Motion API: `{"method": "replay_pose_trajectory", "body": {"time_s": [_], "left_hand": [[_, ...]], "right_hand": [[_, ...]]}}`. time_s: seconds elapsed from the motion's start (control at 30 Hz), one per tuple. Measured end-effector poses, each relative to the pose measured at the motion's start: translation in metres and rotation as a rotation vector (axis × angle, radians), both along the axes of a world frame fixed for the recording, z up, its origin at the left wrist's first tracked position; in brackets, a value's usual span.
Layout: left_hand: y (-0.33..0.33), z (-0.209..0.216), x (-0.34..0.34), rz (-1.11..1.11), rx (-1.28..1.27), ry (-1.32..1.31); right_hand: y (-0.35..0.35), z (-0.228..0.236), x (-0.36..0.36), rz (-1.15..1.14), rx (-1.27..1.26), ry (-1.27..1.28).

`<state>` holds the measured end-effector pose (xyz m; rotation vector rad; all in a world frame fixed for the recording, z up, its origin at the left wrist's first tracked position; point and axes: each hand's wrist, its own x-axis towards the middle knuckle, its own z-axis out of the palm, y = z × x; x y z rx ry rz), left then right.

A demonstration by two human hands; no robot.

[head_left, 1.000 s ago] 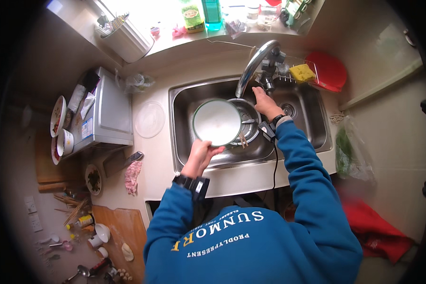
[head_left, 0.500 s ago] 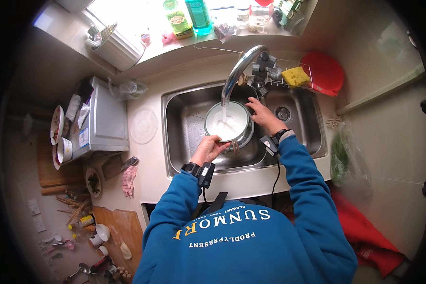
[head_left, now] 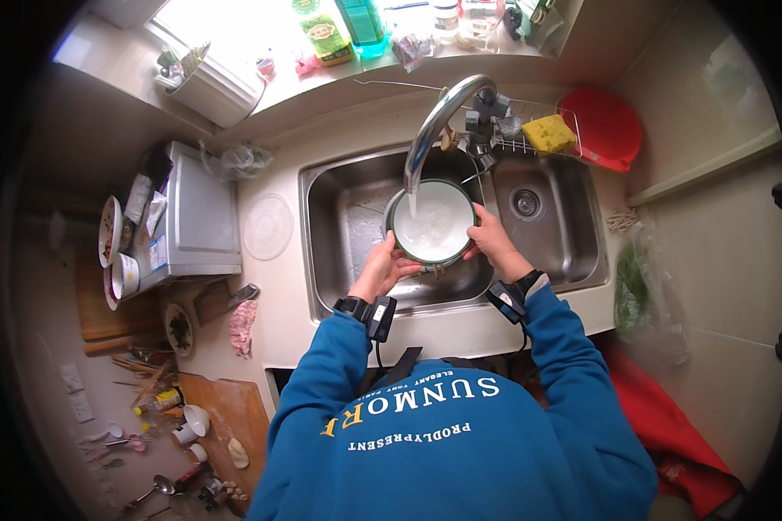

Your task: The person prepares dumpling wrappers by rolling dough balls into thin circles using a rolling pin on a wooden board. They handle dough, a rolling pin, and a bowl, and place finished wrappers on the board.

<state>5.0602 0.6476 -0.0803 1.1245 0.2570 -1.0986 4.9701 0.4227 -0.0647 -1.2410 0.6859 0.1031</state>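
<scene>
Both hands are on it here: the left hand [head_left: 382, 271] grasps the white bowl [head_left: 434, 227] at its lower left edge, thumb up by the rim, and the right hand [head_left: 493, 241] clasps the opposite side, thumb on the rim and fingers curled beneath. The bowl, dark green around its lip, sits over the larger, left basin of the steel sink [head_left: 343, 221], right under the curved tap [head_left: 428, 126], and a stream of water [head_left: 413, 207] drops straight into it! Another rounded rim peeks out at the bowl's left; what it belongs to is mostly hidden. Over in the smaller basin, to the right, there's the round drain [head_left: 526, 203]. Behind that, a yellow sponge [head_left: 549, 135] rests on the wire rack [head_left: 517, 113], with a round red item [head_left: 613, 130] just beside it. Out on the worktop [head_left: 280, 343], left of the sink, lies a clear round lid [head_left: 268, 226], and nearer the person, a pink, mottled piece [head_left: 242, 330], too small to make out for certain. Right of the sink, a clear plastic bag [head_left: 656, 291] shows something green inside. And far lower left, a pale lump [head_left: 238, 452] lies on a wooden board [head_left: 222, 404].
</scene>
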Motion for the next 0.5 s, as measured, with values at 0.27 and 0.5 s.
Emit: {"method": "replay_pose_trajectory", "body": {"time_s": [0.27,0.5], "left_hand": [[0.049,0.001,-0.003,0.173,0.273,-0.034],[0.072,-0.008,-0.020,0.180,0.245,0.023]], "right_hand": [[0.034,-0.040,0.015,-0.038,0.160,-0.145],[0.026,-0.056,0.009,-0.105,0.060,0.050]]}}
